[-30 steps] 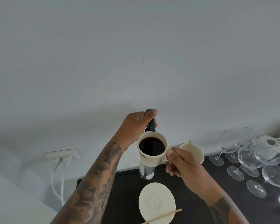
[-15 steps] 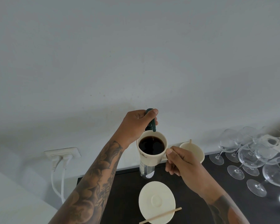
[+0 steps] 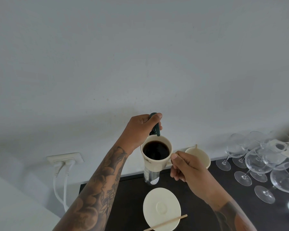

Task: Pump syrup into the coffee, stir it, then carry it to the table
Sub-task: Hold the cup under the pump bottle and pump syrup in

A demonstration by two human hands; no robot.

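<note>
A cream cup [image 3: 154, 162] full of black coffee is held in the air by its handle in my right hand [image 3: 187, 170]. It hangs just under the dark green pump nozzle [image 3: 155, 129] of a clear syrup bottle [image 3: 151, 176] standing on the dark counter [image 3: 128, 197]. My left hand [image 3: 140, 130] is closed over the pump head, thumb on top. Below lie a cream saucer [image 3: 161, 207] and a wooden stir stick [image 3: 167, 222] resting across its near edge.
A second cream cup [image 3: 198, 155] with a stick in it stands behind my right hand. Several stemmed glasses [image 3: 264, 164] crowd the counter's right side. A wall socket [image 3: 65, 160] with two white plugs is at the left, beyond the counter's edge.
The view has shifted slightly; the cup and both hands hold nearly the same pose at the pump.
</note>
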